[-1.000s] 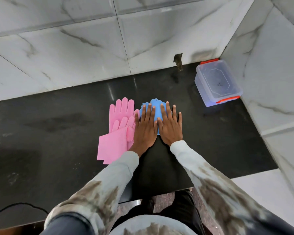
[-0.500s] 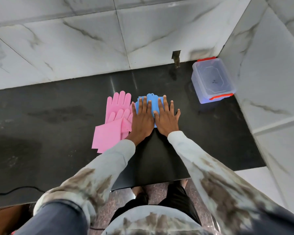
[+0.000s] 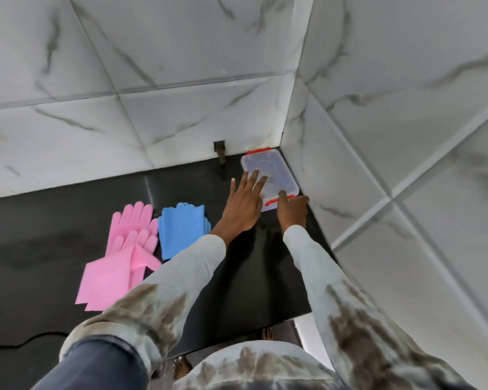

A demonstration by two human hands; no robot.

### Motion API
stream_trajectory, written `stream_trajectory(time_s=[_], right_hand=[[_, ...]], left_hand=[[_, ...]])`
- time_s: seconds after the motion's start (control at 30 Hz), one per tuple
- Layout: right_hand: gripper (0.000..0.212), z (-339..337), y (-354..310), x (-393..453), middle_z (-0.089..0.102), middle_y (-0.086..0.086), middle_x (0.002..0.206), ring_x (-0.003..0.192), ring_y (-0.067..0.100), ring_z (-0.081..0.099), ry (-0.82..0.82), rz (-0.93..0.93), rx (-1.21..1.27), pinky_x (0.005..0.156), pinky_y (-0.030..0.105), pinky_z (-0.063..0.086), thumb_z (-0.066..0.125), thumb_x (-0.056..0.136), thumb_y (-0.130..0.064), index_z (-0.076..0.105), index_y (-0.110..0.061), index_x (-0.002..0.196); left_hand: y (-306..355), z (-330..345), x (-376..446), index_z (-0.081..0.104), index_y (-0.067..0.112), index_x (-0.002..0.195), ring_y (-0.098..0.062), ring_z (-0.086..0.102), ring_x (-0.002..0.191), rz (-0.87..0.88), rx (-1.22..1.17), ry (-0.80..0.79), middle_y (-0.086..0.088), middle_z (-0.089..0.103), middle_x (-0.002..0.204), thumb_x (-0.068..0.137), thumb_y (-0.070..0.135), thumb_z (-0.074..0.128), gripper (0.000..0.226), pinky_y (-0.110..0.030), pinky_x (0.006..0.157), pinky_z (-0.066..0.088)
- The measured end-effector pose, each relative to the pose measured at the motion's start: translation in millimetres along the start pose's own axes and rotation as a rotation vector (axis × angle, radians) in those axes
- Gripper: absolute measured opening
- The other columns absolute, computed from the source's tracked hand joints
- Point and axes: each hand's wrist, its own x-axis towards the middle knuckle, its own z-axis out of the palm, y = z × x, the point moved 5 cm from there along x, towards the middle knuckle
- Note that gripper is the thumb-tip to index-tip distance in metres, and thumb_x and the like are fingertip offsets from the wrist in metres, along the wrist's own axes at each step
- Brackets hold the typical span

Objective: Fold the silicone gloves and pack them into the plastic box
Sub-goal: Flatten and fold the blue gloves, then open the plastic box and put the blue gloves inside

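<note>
Both hands have left the blue gloves, which they were pressing flat a second ago, and have reached across to the plastic box. Nearest the person, well behind the fingers and off to their left, the pink gloves (image 3: 124, 249) lie flat and unfolded on the dark tabletop (image 3: 40, 249), one overlapping the other with cuffs toward the person. Just beyond those, still left of and behind the fingers, the blue gloves (image 3: 182, 230) sit as a neat folded stack, released and touched by nothing. Farther on, the left hand (image 3: 244, 205) is spread with straight fingers (image 3: 254, 177) lying over the near part of the box's lid, grasping nothing. Beside it, the right hand (image 3: 292, 209) curls its fingers round the near end of the plastic box (image 3: 268, 171), thumb by the orange latch (image 3: 273, 201). The box stands closed in the far corner where the marble walls (image 3: 181, 80) meet, directly under and ahead of the fingers. By my reading the task is roughly a third done: one pair is folded, the box has yet to be opened, the pink pair needs folding, and nothing is packed.
</note>
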Motion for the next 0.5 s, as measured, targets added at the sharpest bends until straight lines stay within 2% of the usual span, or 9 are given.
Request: stream_trajectory(time_s=[0.07, 0.1, 0.17, 0.2, 0.27, 0.33, 0.43, 0.5], right_hand=[[0.082, -3.6, 12.9, 6.2, 0.057, 0.021, 0.147, 0.125, 0.043, 0.066, -0.081, 0.103, 0.103, 0.111, 0.051, 0.053, 0.064, 0.100, -0.046, 0.022, -0.006, 0.157], [0.082, -1.0, 16.9, 8.0, 0.058, 0.020, 0.143, 0.116, 0.041, 0.070, -0.131, 0.117, 0.144, 0.108, 0.050, 0.056, 0.065, 0.100, -0.044, 0.020, -0.005, 0.157], [0.070, -1.6, 20.0, 15.7, 0.065, 0.021, 0.133, 0.096, 0.032, 0.072, -0.218, 0.071, 0.132, 0.097, 0.044, 0.062, 0.065, 0.101, -0.038, 0.031, -0.003, 0.152], [0.062, -0.7, 19.5, 18.2, 0.068, 0.022, 0.129, 0.092, 0.032, 0.072, -0.234, 0.032, 0.108, 0.091, 0.042, 0.061, 0.064, 0.102, -0.035, 0.038, -0.002, 0.148], [0.052, 0.8, 16.5, 21.7, 0.068, 0.024, 0.129, 0.102, 0.038, 0.074, -0.235, -0.021, 0.085, 0.092, 0.044, 0.063, 0.063, 0.104, -0.031, 0.042, -0.003, 0.142], [0.051, 2.2, 9.0, 21.7, 0.064, 0.023, 0.138, 0.118, 0.042, 0.070, -0.219, -0.051, 0.024, 0.102, 0.050, 0.060, 0.061, 0.105, -0.030, 0.039, -0.004, 0.143], [0.051, 2.5, -5.0, 24.5, 0.062, 0.022, 0.142, 0.127, 0.042, 0.064, -0.161, -0.112, -0.161, 0.106, 0.046, 0.052, 0.058, 0.104, -0.034, 0.042, -0.003, 0.141], [0.048, 3.2, -13.2, 27.1, 0.063, 0.021, 0.142, 0.128, 0.043, 0.064, -0.145, -0.139, -0.231, 0.106, 0.047, 0.051, 0.054, 0.106, -0.034, 0.042, -0.004, 0.141]], left_hand=[[8.5, 11.1, 5.3, 0.010, 0.027, 0.172, -0.028, -0.003, 0.169, -0.014, -0.007, -0.073, -0.001, 0.004, 0.181, 0.116, 0.034, 0.026, 0.058, -0.062, 0.134, 0.003], [7.9, 16.4, 4.3, 0.011, 0.027, 0.172, -0.028, -0.003, 0.169, -0.033, -0.009, -0.106, -0.001, 0.005, 0.180, 0.117, 0.037, 0.023, 0.057, -0.064, 0.134, 0.002], [10.6, 24.1, 2.6, 0.020, 0.025, 0.171, -0.028, 0.000, 0.169, -0.067, -0.011, -0.120, -0.001, 0.009, 0.180, 0.117, 0.039, 0.023, 0.056, -0.065, 0.133, 0.003], [10.0, 24.5, 0.9, 0.026, 0.025, 0.169, -0.029, 0.006, 0.168, -0.083, -0.014, -0.099, -0.002, 0.015, 0.179, 0.117, 0.039, 0.025, 0.054, -0.064, 0.134, 0.005], [10.7, 21.0, -0.2, 0.040, 0.026, 0.162, -0.030, 0.027, 0.162, -0.103, -0.012, -0.031, -0.002, 0.032, 0.170, 0.116, 0.038, 0.029, 0.049, -0.061, 0.134, 0.015], [12.6, 15.5, 0.0, 0.055, 0.026, 0.149, -0.026, 0.045, 0.145, -0.104, 0.010, 0.041, 0.000, 0.048, 0.154, 0.114, 0.037, 0.033, 0.043, -0.053, 0.129, 0.028], [18.2, 8.6, 4.4, 0.069, 0.025, 0.128, -0.022, 0.052, 0.130, -0.054, 0.021, 0.087, 0.002, 0.060, 0.139, 0.110, 0.036, 0.040, 0.037, -0.046, 0.117, 0.039], [18.5, 5.5, 6.4, 0.073, 0.026, 0.125, -0.020, 0.053, 0.126, -0.040, -0.060, 0.077, 0.003, 0.064, 0.138, 0.108, 0.032, 0.046, 0.033, -0.045, 0.114, 0.040]])
